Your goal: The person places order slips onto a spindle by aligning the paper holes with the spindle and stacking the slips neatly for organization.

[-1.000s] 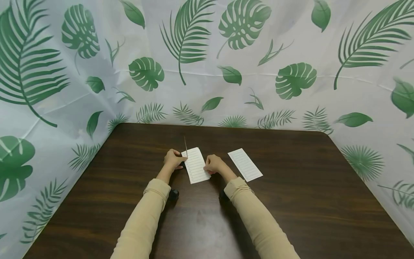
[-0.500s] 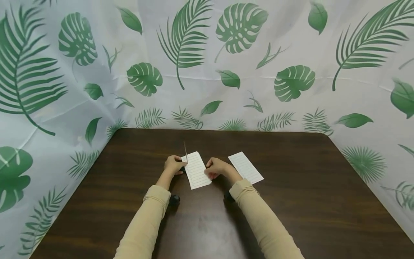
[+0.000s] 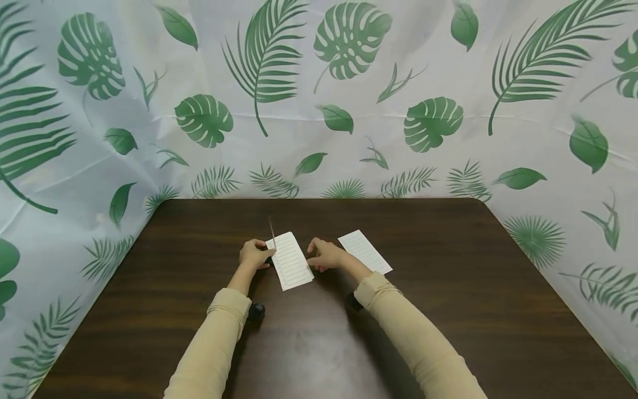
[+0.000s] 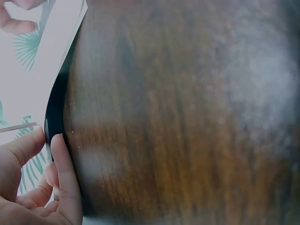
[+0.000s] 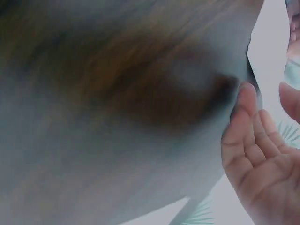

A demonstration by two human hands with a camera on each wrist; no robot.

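My left hand [image 3: 255,254] pinches the left edge of a small stack of white lined paper [image 3: 290,262], thumb on top and fingers beneath. A thin brown stick [image 3: 272,233] runs up from the thumb tip past the paper's top left corner; it also shows as a pale rod [image 4: 18,127] in the left wrist view. Just off the stack's right edge is my right hand [image 3: 326,256]. In the right wrist view its thumb [image 5: 290,101] stands apart from the loosely bent fingers, with nothing between them. The stack [image 4: 54,51] bends upward along its near edge.
Another lined sheet [image 3: 365,250] lies on the dark wooden table [image 3: 448,288], right of the stack and partly behind my right wrist. Black wrist cameras sit under both cuffs, the left camera [image 3: 256,311] showing more. A white leaf-print cloth [image 3: 379,116] hangs around the table's back and sides.
My right hand has let go of the stack's lower right edge and drawn slightly away, its fingers loosening. The left hand keeps its pinch. The head view has shifted somewhat.
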